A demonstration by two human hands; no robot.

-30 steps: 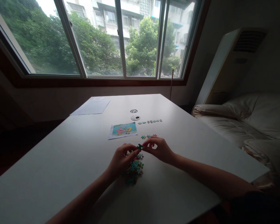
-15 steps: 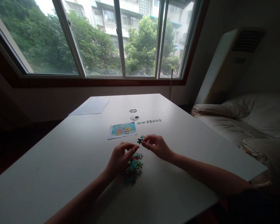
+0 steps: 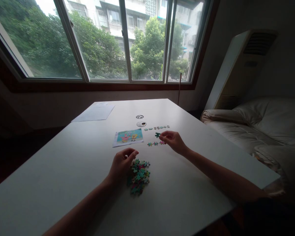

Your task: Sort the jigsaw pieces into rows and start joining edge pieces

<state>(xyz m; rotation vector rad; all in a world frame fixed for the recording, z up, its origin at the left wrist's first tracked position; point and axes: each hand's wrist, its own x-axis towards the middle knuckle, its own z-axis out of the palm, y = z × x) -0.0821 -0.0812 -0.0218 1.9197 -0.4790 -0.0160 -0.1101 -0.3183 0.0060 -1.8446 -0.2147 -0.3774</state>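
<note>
Between the thumb and fingertips of my right hand (image 3: 173,141) is a dark green jigsaw puzzle piece (image 3: 157,135), raised over the table beyond a short row of loose pieces (image 3: 155,143). My left hand (image 3: 123,161) is closed, thumb and forefinger together, and no piece shows in it. It hovers at the upper left edge of a heap of mixed puzzle pieces (image 3: 140,177). A longer row of pieces (image 3: 158,127) lies farther off. Left of the rows rests a printed cartoon picture (image 3: 128,137).
The white table (image 3: 64,177) stands before a wide window. Two small round items (image 3: 141,124) lie beyond the picture, and papers (image 3: 94,112) sit at the far left. A leather sofa (image 3: 250,121) and a tall air conditioner (image 3: 236,68) are on the right.
My right hand has carried the green piece away from me and to the right, uncovering the short row. My left hand has drawn back left, away from the right hand.
</note>
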